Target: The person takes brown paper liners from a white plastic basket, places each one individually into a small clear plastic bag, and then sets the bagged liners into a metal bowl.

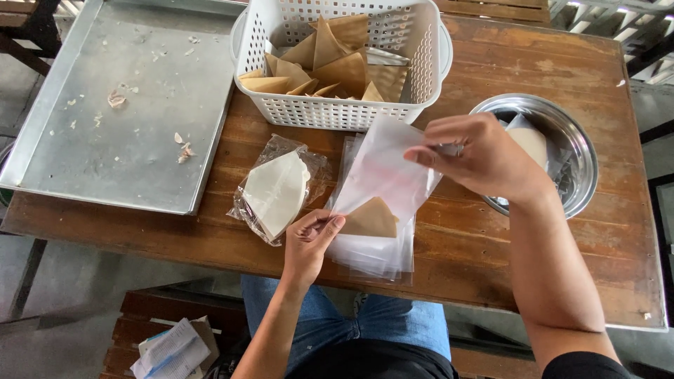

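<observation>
Lying just in front of the white basket (337, 105), a stack of clear bags (375, 256) reaches the near edge of the wooden counter (477, 253), with bare wood open between the steel tray (105, 175) and steel bowl (583, 147). Above that stack, the left hand (309, 242) pinches the lower corner of a clear bag (382, 172) holding a brown triangle (371, 219). The right hand (477, 154) pinches its upper edge.

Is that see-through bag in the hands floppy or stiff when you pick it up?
Probably floppy: the clear bag sags between the left hand and right hand. Likely very light, since fingertips alone hold it. Possibly slippery, as the stack of bags beneath lies fanned unevenly.
</observation>
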